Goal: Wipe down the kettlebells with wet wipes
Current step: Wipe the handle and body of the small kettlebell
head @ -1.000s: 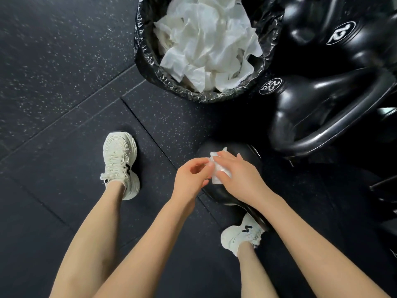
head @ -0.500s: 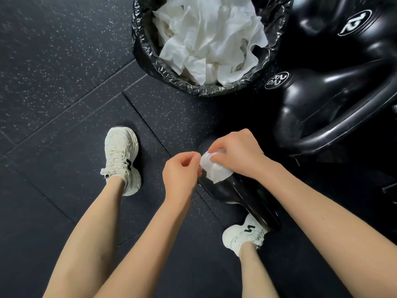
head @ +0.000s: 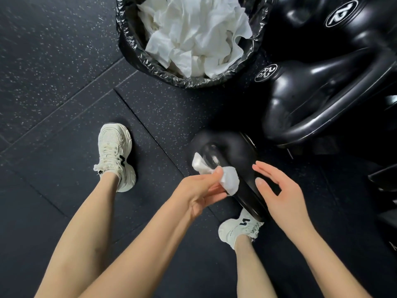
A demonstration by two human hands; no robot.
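Observation:
A black kettlebell [head: 232,151] stands on the floor between my feet, its thick handle [head: 217,160] running toward me. My left hand [head: 199,190] grips a crumpled white wet wipe [head: 229,179] and presses it against the left side of the handle. My right hand [head: 281,194] hovers just right of the handle, fingers spread, holding nothing. Two larger black kettlebells lie at the right: one marked 22 [head: 322,93] and one marked 12 [head: 343,18].
A bin lined with a black bag [head: 137,48], full of used white wipes [head: 193,35], stands at the top middle. My white shoes [head: 113,153] [head: 238,231] rest on the speckled black rubber floor [head: 53,72]. Dark rack parts [head: 384,179] sit at the right edge.
The wipe passed from my right hand to my left hand, which now holds it on the handle. My right hand let go and opened to the right.

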